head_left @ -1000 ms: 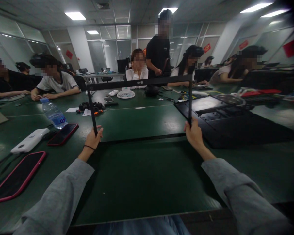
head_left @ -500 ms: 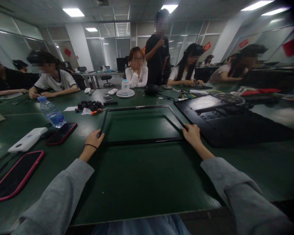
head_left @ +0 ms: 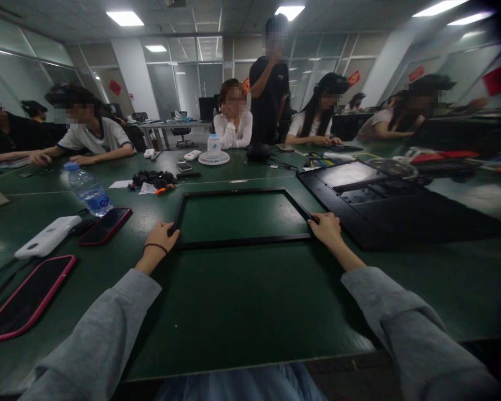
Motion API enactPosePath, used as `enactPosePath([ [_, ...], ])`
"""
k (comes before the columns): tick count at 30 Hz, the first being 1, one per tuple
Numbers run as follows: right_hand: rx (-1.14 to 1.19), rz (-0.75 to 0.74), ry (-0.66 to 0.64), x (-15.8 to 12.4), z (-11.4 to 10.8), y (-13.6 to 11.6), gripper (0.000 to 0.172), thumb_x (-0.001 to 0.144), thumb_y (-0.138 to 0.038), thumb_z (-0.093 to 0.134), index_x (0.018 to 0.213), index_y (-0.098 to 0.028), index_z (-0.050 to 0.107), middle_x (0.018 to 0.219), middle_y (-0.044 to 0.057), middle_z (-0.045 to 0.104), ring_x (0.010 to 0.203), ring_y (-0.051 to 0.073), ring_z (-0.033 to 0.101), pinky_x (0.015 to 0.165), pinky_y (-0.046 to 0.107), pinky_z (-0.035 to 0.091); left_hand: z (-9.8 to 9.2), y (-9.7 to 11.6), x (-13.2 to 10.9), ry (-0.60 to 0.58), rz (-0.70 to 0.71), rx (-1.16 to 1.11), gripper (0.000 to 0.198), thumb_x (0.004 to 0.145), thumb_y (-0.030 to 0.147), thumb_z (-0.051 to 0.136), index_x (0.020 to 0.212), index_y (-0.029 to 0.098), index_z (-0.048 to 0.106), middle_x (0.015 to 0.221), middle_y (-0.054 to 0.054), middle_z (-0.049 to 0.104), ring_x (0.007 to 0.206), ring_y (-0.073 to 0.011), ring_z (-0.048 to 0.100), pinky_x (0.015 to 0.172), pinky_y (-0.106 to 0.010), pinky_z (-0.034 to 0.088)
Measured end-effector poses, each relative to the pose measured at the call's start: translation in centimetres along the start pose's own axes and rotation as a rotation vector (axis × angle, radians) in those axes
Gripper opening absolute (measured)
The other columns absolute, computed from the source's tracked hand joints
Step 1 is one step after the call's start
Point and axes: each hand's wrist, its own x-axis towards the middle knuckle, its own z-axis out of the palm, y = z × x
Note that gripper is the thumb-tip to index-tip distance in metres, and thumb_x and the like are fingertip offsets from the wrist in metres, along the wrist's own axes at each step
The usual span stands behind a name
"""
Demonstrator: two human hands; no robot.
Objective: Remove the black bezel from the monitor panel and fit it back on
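Observation:
A thin black screen bezel, an open rectangle with green tabletop showing through it, appears to lie flat on the table in front of me. My left hand grips its left side near the front corner, fingers curled round the strip. At the opposite side, my right hand pinches the right strip with thumb and fingers. To the right lies a large dark panel with a recessed opening, close to my right hand.
On the left are a water bottle, two red-edged phones and a white device with a cable. Beyond the bezel sit a black bundle with orange parts and a white fan. Several people are around the table.
The bezel's far edge has come down from a slight tilt toward the tabletop. Both hands keep their hold. A seated person at left has shifted an arm.

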Motion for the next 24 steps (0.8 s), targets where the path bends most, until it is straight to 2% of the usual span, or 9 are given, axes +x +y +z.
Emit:
enactPosePath([
  [10,0.036,0.019,-0.014,-0.3,-0.6,-0.6,0.044,0.090,-0.034,0.052,0.126,-0.016,0.069,0.117,0.019,0.058,0.112,0.034,0.051,0.092,0.048,0.045,0.0,0.1,0.0,-0.019,-0.003,-0.017,0.048,0.088,0.049,0.051,0.119,0.017,0.069,0.116,-0.016,0.061,0.101,-0.0314,0.063,0.091,-0.045,0.050],
  [15,0.080,0.019,0.033,-0.3,-0.4,-0.6,0.044,0.090,-0.034,0.049,0.126,-0.015,0.067,0.113,0.018,0.059,0.108,0.034,0.052,0.090,0.049,0.045,0.1,0.2,0.1,0.084,0.081,-0.082,0.049,0.087,0.041,0.054,0.128,0.014,0.062,0.119,-0.017,0.058,0.105,-0.0294,0.061,0.098,-0.045,0.048],
  [19,0.075,0.010,0.022,-0.3,-0.5,-0.6,0.044,0.088,-0.034,0.052,0.125,-0.015,0.067,0.113,0.018,0.059,0.107,0.034,0.052,0.090,0.048,0.045,-0.2,0.9,0.1,0.134,0.176,-0.135,0.042,0.087,0.039,0.054,0.122,0.018,0.066,0.120,-0.016,0.060,0.118,-0.0319,0.055,0.107,-0.049,0.040],
  [22,0.068,0.017,0.013,-0.3,-0.6,-0.7,0.044,0.088,-0.035,0.054,0.125,-0.015,0.066,0.114,0.018,0.059,0.109,0.034,0.051,0.090,0.047,0.045,-0.4,1.7,-0.2,0.126,0.245,-0.182,0.040,0.088,0.042,0.055,0.119,0.021,0.068,0.123,-0.014,0.062,0.122,-0.0316,0.052,0.110,-0.050,0.035],
  [24,0.066,0.017,0.010,-0.3,-0.6,-0.6,0.044,0.088,-0.034,0.054,0.126,-0.016,0.066,0.115,0.017,0.059,0.110,0.034,0.051,0.090,0.047,0.045,-0.5,2.4,-0.6,0.071,0.280,-0.200,0.039,0.089,0.046,0.054,0.117,0.023,0.069,0.124,-0.012,0.064,0.123,-0.0312,0.051,0.109,-0.051,0.036],
])
